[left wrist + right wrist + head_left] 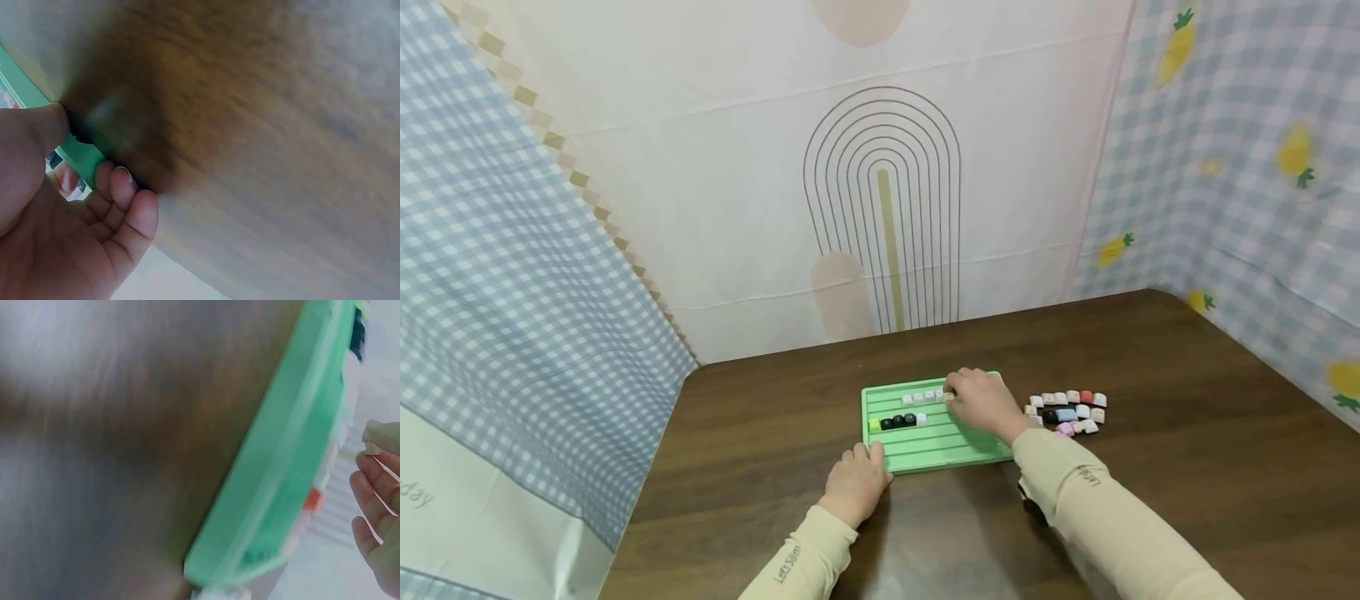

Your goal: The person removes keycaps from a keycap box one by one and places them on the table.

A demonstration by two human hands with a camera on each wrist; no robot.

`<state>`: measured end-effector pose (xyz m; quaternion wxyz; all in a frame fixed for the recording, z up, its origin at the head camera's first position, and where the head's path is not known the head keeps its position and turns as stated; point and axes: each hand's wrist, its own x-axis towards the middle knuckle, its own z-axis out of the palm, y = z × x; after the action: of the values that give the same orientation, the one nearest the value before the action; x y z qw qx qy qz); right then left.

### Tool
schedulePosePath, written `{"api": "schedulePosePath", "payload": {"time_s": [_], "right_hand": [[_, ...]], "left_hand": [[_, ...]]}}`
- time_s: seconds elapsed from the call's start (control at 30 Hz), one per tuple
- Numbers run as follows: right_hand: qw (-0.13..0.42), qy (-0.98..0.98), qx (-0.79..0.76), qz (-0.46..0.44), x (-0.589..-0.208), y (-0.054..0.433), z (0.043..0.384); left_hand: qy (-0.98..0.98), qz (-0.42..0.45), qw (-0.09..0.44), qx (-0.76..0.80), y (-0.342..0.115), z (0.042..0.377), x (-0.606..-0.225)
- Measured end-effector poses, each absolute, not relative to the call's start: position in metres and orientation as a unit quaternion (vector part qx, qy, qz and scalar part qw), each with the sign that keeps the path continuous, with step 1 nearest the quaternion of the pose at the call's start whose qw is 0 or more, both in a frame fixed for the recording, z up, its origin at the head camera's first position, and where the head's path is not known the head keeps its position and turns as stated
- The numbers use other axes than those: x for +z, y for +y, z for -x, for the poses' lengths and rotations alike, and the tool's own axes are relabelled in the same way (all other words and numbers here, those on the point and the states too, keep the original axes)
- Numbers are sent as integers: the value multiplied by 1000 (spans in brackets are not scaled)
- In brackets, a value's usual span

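A green ridged tray [917,457] lies on the table with keyboard keycaps set in rows. Thumb and curled fingers of my left hand [856,483] grip its near left corner; the left wrist view shows the green edge [80,156] between them. Over the upper right part of the tray, my right hand [985,402] pinches a small pale keycap [372,449] between thumb and index finger, at the right end of a row of white keycaps [919,398]. A lower row has a yellow-green keycap [874,425], several black keycaps [898,421] and a white one [922,419].
Loose keycaps [1060,398] in white, black, blue and pink, with a red keycap [1086,397], lie right of the tray, partly behind the right wrist. Brown wooden table [760,442] surrounds them. Patterned cloth [737,208] hangs behind and at both sides.
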<state>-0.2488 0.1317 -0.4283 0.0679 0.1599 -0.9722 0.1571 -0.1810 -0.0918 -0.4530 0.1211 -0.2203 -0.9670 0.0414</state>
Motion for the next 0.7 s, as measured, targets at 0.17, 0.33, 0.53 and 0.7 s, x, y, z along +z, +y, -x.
{"api": "schedulePosePath", "payload": {"time_s": [0.17,0.33,0.53,0.7], "right_hand": [[77,-976,148,-142,-415,167,248],[80,-982,133,-110,-404,211,244],[52,-986,151,-50,-399,269,235],[8,-985,172,2,-409,311,219]], "left_hand": [[-968,223,111,28,-92,183,-454],[-969,225,101,23,-93,184,-455],[-971,222,92,18,-94,184,-452],[-971,221,88,16,-93,184,-452]]}}
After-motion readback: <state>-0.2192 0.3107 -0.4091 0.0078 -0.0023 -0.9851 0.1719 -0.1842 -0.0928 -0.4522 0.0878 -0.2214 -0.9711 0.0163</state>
